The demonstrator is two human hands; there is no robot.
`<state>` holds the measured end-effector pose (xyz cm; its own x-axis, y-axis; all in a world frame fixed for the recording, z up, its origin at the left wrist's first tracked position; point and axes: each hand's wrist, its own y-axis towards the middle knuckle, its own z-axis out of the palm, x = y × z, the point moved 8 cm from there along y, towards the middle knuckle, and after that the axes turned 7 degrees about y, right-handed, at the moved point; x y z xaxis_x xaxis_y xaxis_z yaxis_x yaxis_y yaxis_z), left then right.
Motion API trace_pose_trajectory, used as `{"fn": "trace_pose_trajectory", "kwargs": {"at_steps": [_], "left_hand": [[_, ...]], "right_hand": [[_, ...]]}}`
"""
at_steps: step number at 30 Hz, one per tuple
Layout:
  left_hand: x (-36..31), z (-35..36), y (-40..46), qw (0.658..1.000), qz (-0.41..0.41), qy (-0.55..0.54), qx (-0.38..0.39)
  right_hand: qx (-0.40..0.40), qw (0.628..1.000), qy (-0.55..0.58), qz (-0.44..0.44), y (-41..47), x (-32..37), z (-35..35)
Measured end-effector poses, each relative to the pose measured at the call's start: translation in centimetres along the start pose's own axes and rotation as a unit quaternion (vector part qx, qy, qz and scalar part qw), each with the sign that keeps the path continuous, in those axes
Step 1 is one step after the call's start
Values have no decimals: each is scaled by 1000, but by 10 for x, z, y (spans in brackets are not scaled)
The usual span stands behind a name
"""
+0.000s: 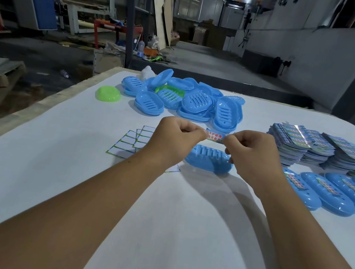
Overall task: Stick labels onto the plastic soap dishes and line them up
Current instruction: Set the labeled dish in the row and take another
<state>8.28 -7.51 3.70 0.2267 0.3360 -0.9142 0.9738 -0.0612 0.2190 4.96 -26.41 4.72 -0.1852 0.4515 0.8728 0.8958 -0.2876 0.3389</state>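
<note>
A: What are your hands doing?
B: Your left hand (177, 134) and right hand (250, 148) each pinch one end of a label (214, 136), held above a blue soap dish (208, 161) lying on the white table (170, 214)

A: The rest?
B: Labelled dishes (334, 192) line up at your right, near the label stacks (323, 149); the unlabelled pile (184, 99) sits further back

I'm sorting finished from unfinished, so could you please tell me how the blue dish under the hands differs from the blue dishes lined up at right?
The blue plastic soap dish under the hands is unlabelled and alone; the lined-up blue plastic dishes carry labels, side by side. Same colour.
</note>
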Motion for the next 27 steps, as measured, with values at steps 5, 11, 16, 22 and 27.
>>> {"fn": "trace_pose_trajectory", "kwargs": {"at_steps": [5, 11, 16, 22, 27], "left_hand": [[8, 5, 2, 1000, -27, -4, 9], [16, 7, 5, 998, -36, 58, -9], [20, 11, 7, 993, -48, 108, 7], [21, 11, 7, 990, -52, 134, 12], [22, 13, 8, 986, -45, 158, 15]], "right_hand": [[13, 999, 25, 44, 2, -8, 0], [27, 997, -22, 73, 1, -19, -1], [39, 994, -67, 79, 1, -23, 3], [30, 992, -103, 72, 4, -24, 4], [31, 990, -118, 69, 5, -24, 5]]}}
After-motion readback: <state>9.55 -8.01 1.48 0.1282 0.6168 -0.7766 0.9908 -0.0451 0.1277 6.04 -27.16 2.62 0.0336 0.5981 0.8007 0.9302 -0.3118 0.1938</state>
